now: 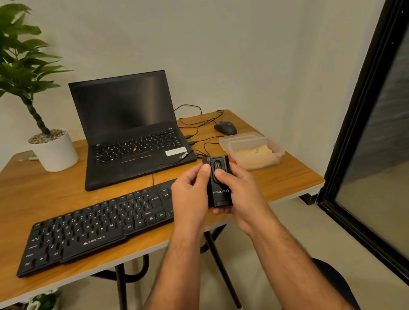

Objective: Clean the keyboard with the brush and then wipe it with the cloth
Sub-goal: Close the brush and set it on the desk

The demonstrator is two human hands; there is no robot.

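A black keyboard (96,227) lies across the front of the wooden table (28,189). Above its right end, both hands hold a black rectangular brush case (218,187) with an oval slider on top. My left hand (191,197) grips the case's left side, its thumb resting near the top. My right hand (239,189) wraps around the right side, with its thumb on the slider. No bristles show. A beige cloth (255,156) lies in a clear plastic container (278,150) at the table's right.
An open black laptop (130,140) stands behind the keyboard, with a potted plant (53,150) to its left. A black mouse (225,128) and loose cables lie at the back right. A dark-framed glass door (382,125) stands to the right.
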